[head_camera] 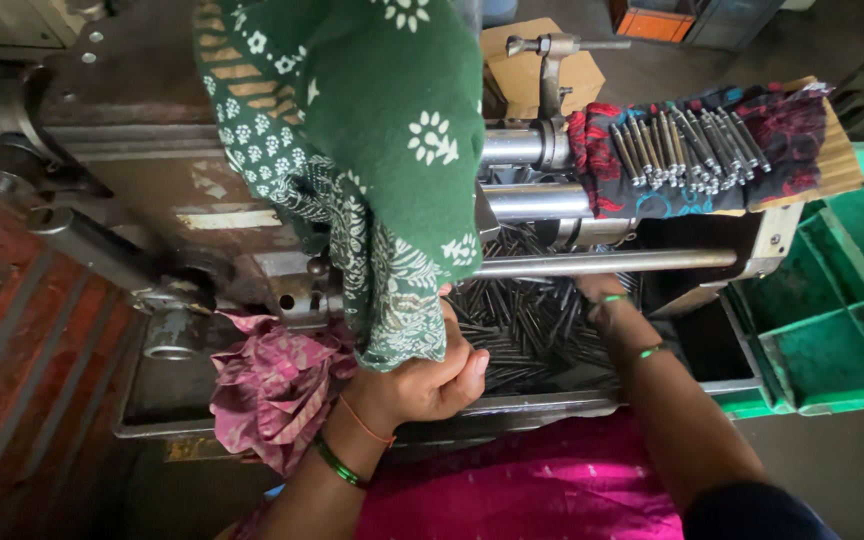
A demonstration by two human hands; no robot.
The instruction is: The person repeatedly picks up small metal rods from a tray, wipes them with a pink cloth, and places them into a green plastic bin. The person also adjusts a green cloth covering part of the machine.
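Here, lower centre of frame: left hand [422,385] is curled shut on the lower hem of the green scarf [372,150], thumb pressed over the fold. The scarf hangs down from the top of the frame, draped across the machine [132,170].

Right hand [602,292], centre right, reaches down into the tray [552,404] under the lower bar [602,263]. Fingers are hidden behind the bar and among the parts; cannot tell how far they are closed or whether they hold anything.

Pins [527,330]: a loose heap of thin dark metal rods in the tray, centre of frame, lying crossed at many angles, most with the long axis running roughly from lower left to upper right. The heap lies directly below and to the left of the right hand, between the two hands. The right hand is touching or just over it; the left is near its left edge, occupied with cloth.

Upper right: a row of finished pins [687,145], bright, laid side by side on a dark patterned cloth [792,135]. Green crate [832,350] at right edge. Pink rag [272,385] bunched at lower left of the tray.
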